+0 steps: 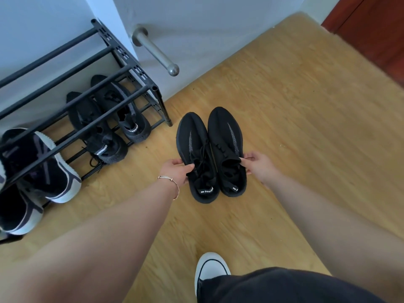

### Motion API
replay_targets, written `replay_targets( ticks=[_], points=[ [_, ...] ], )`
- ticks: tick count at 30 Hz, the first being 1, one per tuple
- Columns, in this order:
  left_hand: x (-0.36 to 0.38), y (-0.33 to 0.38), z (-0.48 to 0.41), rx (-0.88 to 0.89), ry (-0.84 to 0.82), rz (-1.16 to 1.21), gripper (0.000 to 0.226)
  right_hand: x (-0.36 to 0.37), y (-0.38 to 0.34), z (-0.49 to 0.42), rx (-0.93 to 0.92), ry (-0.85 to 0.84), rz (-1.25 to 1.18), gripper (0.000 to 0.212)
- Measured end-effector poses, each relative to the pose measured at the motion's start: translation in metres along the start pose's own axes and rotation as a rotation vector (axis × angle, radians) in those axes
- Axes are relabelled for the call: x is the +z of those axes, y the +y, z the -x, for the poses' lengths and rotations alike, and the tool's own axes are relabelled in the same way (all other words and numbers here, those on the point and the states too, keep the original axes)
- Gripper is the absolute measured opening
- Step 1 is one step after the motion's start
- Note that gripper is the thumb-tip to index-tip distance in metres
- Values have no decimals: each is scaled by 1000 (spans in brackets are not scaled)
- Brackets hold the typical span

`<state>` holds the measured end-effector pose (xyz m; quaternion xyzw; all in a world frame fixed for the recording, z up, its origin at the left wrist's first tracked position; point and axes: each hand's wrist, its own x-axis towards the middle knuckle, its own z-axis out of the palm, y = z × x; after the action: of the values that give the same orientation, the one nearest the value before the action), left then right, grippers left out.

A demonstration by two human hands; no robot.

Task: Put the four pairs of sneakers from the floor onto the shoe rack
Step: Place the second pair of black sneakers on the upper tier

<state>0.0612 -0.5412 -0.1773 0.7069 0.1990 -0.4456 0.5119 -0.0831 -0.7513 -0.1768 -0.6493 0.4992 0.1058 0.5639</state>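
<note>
Two black knit sneakers sit side by side over the wooden floor, toes pointing away from me. My left hand (178,170) grips the collar of the left sneaker (194,141). My right hand (256,165) pinches the collar of the right sneaker (225,132). I cannot tell whether the soles touch the floor. The black metal shoe rack (91,92) stands against the wall at the left. On its bottom shelf lie a second black knit pair (109,119) and a black pair with white soles (43,169).
A white door with a metal lever handle (157,52) stands just right of the rack. My foot in a white sneaker (211,268) is on the floor near the bottom. A dark red door (376,29) is at the far right.
</note>
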Motion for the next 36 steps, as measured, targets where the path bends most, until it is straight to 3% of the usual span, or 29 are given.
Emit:
replay_targets(
  ticks=[5,19,27,33,36],
  points=[
    [-12,-1,20,44,-17,-34,44,3,5,27,-38,19,-33,24],
    [-80,8,90,170,-66,118,46,24,-36,109,-229,20,-79,31],
    [-145,28,122,273,13,169,48,58,-98,137,-349,-70,-23,20],
    [-192,57,121,314,81,257,41,95,-172,132,-436,-137,72,30],
    [-210,72,119,306,104,342,24,117,-207,123,-475,-166,131,37]
  ],
)
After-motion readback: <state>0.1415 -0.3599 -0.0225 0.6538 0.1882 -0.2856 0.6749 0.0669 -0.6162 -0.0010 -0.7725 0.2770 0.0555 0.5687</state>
